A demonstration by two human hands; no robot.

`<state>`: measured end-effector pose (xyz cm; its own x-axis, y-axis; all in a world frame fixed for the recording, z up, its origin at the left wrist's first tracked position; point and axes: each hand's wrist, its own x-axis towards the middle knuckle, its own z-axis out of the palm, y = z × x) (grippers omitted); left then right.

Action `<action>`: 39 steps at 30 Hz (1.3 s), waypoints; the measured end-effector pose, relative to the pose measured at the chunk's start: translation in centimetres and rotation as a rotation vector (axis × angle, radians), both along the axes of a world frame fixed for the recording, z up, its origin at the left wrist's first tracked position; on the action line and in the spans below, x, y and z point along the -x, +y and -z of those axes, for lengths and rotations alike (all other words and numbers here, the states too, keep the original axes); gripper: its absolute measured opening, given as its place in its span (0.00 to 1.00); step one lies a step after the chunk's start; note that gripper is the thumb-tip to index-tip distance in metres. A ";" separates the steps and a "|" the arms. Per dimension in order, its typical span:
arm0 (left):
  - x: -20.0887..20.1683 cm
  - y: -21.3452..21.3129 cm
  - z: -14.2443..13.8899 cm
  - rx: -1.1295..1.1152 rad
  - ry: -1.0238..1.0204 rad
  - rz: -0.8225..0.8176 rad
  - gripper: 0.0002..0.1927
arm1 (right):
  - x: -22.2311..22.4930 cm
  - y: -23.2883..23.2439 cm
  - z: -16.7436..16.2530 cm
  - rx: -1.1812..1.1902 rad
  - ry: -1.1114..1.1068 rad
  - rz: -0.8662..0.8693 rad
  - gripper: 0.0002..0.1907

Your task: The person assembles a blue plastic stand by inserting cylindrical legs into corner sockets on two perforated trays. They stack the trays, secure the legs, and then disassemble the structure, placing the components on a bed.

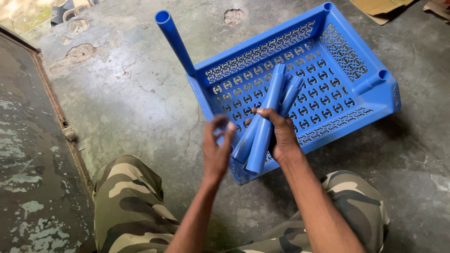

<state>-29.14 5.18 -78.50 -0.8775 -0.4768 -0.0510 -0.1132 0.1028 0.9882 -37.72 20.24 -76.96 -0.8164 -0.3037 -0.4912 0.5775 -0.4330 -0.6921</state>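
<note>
Over the blue tray (375,96), which has one tube (174,41) upright in its corner, the right hand (281,136) grips a tube bundle (269,117) while the left hand (216,150) hovers half-open beside it, empty.

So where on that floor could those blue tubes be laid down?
Bare concrete floor lies left of the blue tray, up to the metal strip, and right of the tray too. It is crowded where the right hand grips the tubes beside the left hand.
</note>
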 end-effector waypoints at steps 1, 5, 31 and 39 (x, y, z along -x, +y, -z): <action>1.8 -1.2 0.7 0.158 -0.061 -0.132 0.31 | -0.1 0.1 -0.4 -0.015 -0.030 -0.028 0.27; 7.7 -6.1 3.6 0.323 -0.332 -0.291 0.54 | -0.9 0.2 -1.5 -0.060 -0.015 -0.048 0.28; -3.5 6.3 10.7 -0.934 -0.550 -0.006 0.18 | 0.2 1.4 0.9 -0.271 -0.009 -0.102 0.18; -3.5 -3.4 4.4 -0.434 -0.217 -0.055 0.47 | 0.3 0.1 3.4 -0.405 -0.051 -0.242 0.20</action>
<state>-25.60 1.80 -82.89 -0.7988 -0.4163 -0.4344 -0.3152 -0.3255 0.8915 -38.04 20.39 -80.39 -0.7178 -0.2582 -0.6466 0.6659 0.0169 -0.7459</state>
